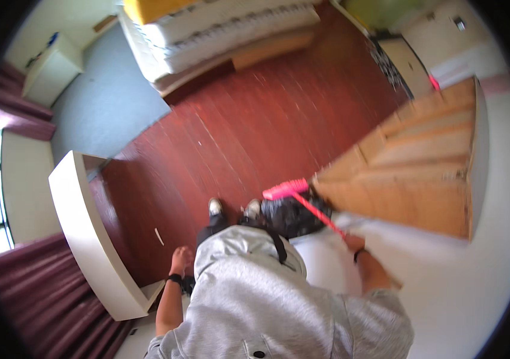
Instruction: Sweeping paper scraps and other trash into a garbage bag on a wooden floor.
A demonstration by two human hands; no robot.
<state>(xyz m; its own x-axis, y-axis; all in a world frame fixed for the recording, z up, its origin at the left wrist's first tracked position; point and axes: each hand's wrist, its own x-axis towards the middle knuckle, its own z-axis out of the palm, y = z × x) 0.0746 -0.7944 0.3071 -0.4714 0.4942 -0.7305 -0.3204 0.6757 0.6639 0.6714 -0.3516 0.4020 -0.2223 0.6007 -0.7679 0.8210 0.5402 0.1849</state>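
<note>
My right hand (pixel 354 242) is closed around the red handle (pixel 320 215) of a broom. The broom's pink head (pixel 286 190) is held up in front of a black plastic bag (pixel 297 217), partly covering it from view. That bag rests on the floor beside my right shoe (pixel 252 209). My left hand (pixel 181 260) hangs by my left side with its fingers curled. Blur hides whether anything is in it. My left shoe (pixel 215 206) stands on the dark red floor (pixel 219 148).
A wooden cabinet-like unit (pixel 407 197) stands along the wall on the right. To the left is a white panel-sided piece of furniture (pixel 98 242), near maroon curtains (pixel 53 287). A bed-like piece (pixel 237 36) lies ahead. A thin white scrap (pixel 159 236) is on the floor.
</note>
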